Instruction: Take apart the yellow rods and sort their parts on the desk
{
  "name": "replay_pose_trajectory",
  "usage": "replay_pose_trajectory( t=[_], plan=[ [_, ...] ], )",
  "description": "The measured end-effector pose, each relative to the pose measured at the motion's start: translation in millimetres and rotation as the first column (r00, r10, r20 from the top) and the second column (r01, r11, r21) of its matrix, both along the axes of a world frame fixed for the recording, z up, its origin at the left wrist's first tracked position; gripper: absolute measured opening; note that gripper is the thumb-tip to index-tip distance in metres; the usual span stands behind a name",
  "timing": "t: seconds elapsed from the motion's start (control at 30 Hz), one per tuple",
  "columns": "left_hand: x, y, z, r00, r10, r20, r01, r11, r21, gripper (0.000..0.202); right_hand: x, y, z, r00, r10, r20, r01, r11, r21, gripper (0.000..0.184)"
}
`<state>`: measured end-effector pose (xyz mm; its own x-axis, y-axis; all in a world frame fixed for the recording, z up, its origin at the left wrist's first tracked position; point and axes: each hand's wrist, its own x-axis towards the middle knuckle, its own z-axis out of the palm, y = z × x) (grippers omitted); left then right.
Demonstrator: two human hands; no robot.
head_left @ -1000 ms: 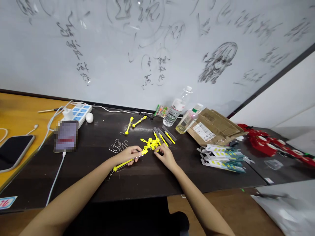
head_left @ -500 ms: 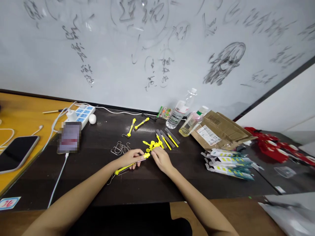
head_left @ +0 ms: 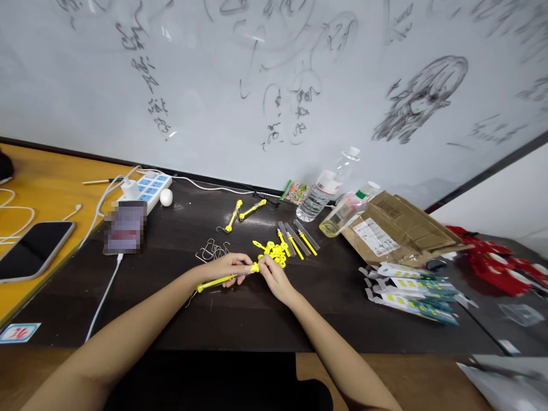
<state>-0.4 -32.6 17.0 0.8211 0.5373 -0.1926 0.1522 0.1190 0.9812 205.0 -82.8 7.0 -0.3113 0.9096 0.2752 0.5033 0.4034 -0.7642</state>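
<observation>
My left hand point(head_left: 229, 267) is closed around a slim yellow spring scale point(head_left: 215, 283) with a clear tube and a wire hook at its lower left end. Pinched at the scale's upper right end, by its yellow cap point(head_left: 254, 267), are the fingers of my right hand point(head_left: 276, 279). Just beyond my hands lies a pile of small yellow plastic parts point(head_left: 274, 251). Wire hooks point(head_left: 210, 250) are heaped behind my left hand. Clear tubes with yellow rods point(head_left: 305, 238) lie to the right of the pile. Two more yellow scales point(head_left: 233, 216) rest farther back.
At the back stand a water bottle point(head_left: 319, 197) and a bottle with yellow liquid point(head_left: 342, 214). A cardboard parcel point(head_left: 389, 222) and flattened packaging boxes point(head_left: 415, 294) lie right. On the left are a power strip point(head_left: 150, 189), a charging phone point(head_left: 125, 225) and another phone point(head_left: 36, 248).
My right fingers have closed in on the yellow cap at the scale's end. The camera view has shifted slightly; the things on the table look unmoved.
</observation>
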Motion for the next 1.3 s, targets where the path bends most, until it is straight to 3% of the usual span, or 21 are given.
replay_pose_trajectory(
  t=[0.27,0.4,0.5,0.6,0.7,0.9,1.07,1.3],
  plan=[
    [-8,6,5.6,0.995,-0.085,-0.052,0.084,0.996,-0.015,0.045,5,2,2.7,0.967,0.132,-0.219,-0.176,0.964,-0.198,0.021],
    [-11,7,4.2,0.992,-0.090,-0.085,0.094,0.995,0.040,0.045,3,1,2.3,0.948,0.151,-0.280,-0.214,0.954,-0.210,0.025],
    [-10,6,4.3,0.991,-0.084,-0.107,0.090,0.994,0.054,0.046,0,1,2.2,0.974,0.067,-0.218,-0.105,0.981,-0.166,0.024],
    [-9,6,4.6,0.987,-0.096,-0.133,0.105,0.992,0.064,0.046,-3,0,1.6,0.999,0.012,-0.049,-0.016,0.996,-0.093,0.032],
    [-8,6,3.9,0.986,-0.097,-0.135,0.107,0.992,0.071,0.045,-5,-1,0.9,0.998,0.029,0.053,-0.024,0.995,-0.092,0.038],
    [-10,8,3.9,0.988,-0.097,-0.117,0.104,0.993,0.060,0.046,-2,-2,4.9,0.994,0.109,0.031,-0.105,0.988,-0.109,0.027],
    [-10,8,5.3,0.990,-0.100,-0.099,0.103,0.994,0.033,0.045,2,-2,7.7,0.977,0.182,-0.107,-0.198,0.967,-0.162,0.020],
    [-10,7,7.9,0.987,-0.113,-0.113,0.120,0.991,0.052,0.044,6,3,-0.1,0.895,0.220,-0.389,-0.360,0.871,-0.335,0.023]
  ],
)
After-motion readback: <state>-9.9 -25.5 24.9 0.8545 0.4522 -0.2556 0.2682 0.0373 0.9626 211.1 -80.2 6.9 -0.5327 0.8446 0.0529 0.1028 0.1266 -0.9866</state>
